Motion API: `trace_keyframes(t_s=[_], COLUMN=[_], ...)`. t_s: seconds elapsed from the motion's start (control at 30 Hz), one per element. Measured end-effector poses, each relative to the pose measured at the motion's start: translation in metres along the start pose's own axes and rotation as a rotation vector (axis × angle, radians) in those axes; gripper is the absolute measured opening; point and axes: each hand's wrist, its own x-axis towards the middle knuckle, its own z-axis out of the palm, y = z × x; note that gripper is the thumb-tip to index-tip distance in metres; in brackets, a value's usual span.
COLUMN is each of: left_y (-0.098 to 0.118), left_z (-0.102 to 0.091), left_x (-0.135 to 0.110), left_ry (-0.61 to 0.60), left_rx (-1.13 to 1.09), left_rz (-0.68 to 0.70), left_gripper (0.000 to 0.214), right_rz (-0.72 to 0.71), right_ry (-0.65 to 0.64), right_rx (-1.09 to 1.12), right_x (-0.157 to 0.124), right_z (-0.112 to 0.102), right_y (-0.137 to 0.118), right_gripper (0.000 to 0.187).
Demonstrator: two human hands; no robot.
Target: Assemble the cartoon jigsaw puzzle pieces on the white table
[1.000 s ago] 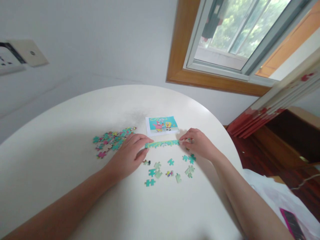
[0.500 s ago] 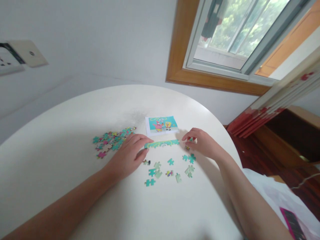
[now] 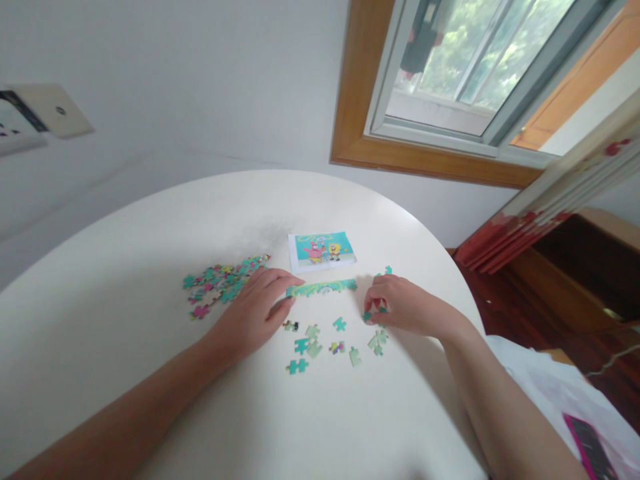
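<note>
A joined strip of teal jigsaw pieces (image 3: 323, 288) lies in the middle of the table. My left hand (image 3: 257, 303) rests at its left end, thumb and fingers apart, with a fingertip touching or almost touching the strip. To the right of the strip, my right hand (image 3: 403, 303) has its fingertips closed down on a teal puzzle piece (image 3: 368, 316); its fingers partly cover another teal piece beside it. Several loose pieces, such as a teal one (image 3: 339, 324) and a pale green one (image 3: 355, 357), lie scattered nearer to me.
Behind the strip lies a picture card (image 3: 324, 249) with cartoon figures. A heap of mixed puzzle pieces (image 3: 215, 283) is left of it, partly behind my left hand. The round white table (image 3: 240, 427) meets the wall near a wood-framed window (image 3: 435, 167).
My right hand has come down toward me, from beside the strip's right end to the teal pieces below. A teal piece now shows behind it. The left hand stays at the strip.
</note>
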Motion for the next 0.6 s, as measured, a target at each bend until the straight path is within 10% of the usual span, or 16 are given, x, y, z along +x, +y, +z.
trace_keyframes(t_s=[0.6], left_y=[0.002], left_z=[-0.001], left_x=[0.001], left_ry=[0.004], left_rx=[-0.015], left_rz=[-0.008], left_gripper=[0.026], right_rz=[0.071], right_ry=[0.177], right_rx=[0.360], right_x=[0.018], right_z=[0.004], right_y=[0.001], right_gripper=[0.016])
